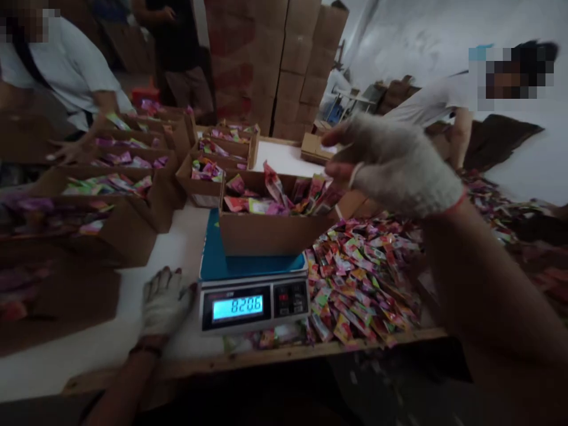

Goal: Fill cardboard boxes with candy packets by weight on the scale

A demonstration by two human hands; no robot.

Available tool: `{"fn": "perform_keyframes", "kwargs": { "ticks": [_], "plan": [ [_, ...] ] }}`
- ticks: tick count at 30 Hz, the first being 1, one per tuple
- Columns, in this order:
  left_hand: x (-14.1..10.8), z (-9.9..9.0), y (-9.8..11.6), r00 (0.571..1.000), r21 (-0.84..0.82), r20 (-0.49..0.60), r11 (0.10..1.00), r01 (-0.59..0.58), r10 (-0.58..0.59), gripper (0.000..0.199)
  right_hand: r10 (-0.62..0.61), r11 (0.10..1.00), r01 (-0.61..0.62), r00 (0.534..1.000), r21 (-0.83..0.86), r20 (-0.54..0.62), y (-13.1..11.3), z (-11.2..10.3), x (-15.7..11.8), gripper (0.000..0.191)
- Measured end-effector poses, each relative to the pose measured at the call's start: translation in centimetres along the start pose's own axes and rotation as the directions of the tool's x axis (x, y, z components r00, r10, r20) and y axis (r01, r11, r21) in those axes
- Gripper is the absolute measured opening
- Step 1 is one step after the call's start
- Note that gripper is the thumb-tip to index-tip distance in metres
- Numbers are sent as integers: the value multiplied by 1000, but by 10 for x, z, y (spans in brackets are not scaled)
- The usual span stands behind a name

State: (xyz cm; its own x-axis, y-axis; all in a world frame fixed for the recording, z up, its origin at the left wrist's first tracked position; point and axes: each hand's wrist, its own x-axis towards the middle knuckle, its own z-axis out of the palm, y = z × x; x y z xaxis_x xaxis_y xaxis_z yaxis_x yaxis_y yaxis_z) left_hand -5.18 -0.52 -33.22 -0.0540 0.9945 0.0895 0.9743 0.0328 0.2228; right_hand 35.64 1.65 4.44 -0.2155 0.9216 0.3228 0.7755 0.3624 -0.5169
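Observation:
My left hand (164, 302), in a pale glove with bare fingertips, lies flat on the white tabletop left of a digital scale (255, 307). The scale's lit display seems to read 820.6. On its blue platform stands an open cardboard box (270, 234), filled with small colourful candy packets (275, 189). My right hand (390, 165), gloved in the same way, is raised over the box's right end. Its thumb and fingers are apart, with nothing visible between them. A heap of loose packets (364, 278) spreads to the right of the scale.
More filled cardboard boxes (133, 231) stand in rows on the left and behind. A small brown carton (313, 148) sits at the table's far side. Stacked cartons (293, 65) rise behind. One person reaches over the left boxes; others are at the back and right.

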Motion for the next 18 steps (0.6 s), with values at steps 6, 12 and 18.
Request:
{"fn": "perform_keyframes", "kwargs": {
  "ticks": [6, 12, 18],
  "plan": [
    [1, -7, 5, 999, -22, 46, 1000, 1, 0, 86, 332, 751, -328, 938, -573, -101, 2, -22, 8, 86],
    [1, -7, 4, 999, -21, 34, 1000, 2, -1, 84, 359, 773, -306, 933, -556, -13, 25, -9, 21, 94],
    [2, -4, 1, 1000, -2, 24, 1000, -20, 20, 79, 349, 786, -164, 914, -596, 208, 18, 25, 37, 44]
  ]
}}
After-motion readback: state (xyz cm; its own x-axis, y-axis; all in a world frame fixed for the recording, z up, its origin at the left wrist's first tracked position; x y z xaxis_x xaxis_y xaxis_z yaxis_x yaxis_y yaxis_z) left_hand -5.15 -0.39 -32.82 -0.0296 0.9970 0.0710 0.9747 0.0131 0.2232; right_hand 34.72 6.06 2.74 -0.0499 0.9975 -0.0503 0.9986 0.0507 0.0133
